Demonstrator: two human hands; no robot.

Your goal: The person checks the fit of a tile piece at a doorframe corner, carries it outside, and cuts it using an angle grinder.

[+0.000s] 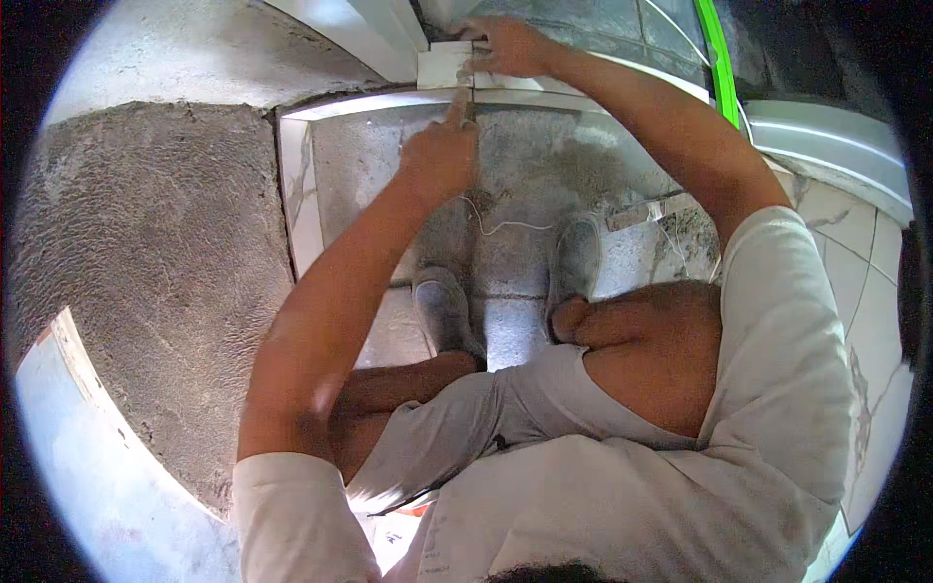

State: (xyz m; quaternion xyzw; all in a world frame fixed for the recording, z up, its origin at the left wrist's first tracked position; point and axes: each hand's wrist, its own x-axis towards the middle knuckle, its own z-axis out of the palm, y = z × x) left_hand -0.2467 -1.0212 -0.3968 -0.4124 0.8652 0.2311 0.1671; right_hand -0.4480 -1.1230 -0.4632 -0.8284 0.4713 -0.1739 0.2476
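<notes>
- My left hand [439,155] is curled into a loose fist, index finger stretched out, its tip touching the joint beside the small white tile piece [443,68].
- My right hand [510,47] lies flat, fingers pressed together on that tile's right edge.
- The tile sits on the top rim of the grey mortar floor [544,165], above my shoes [447,309].

No package, label, sign or screen is clear in this view. Only at the lower edge, under the person's bent legs, a small white flat thing [394,534] with an orange-red edge shows; it may be a package or a paper, but it is too hidden to tell.
</notes>
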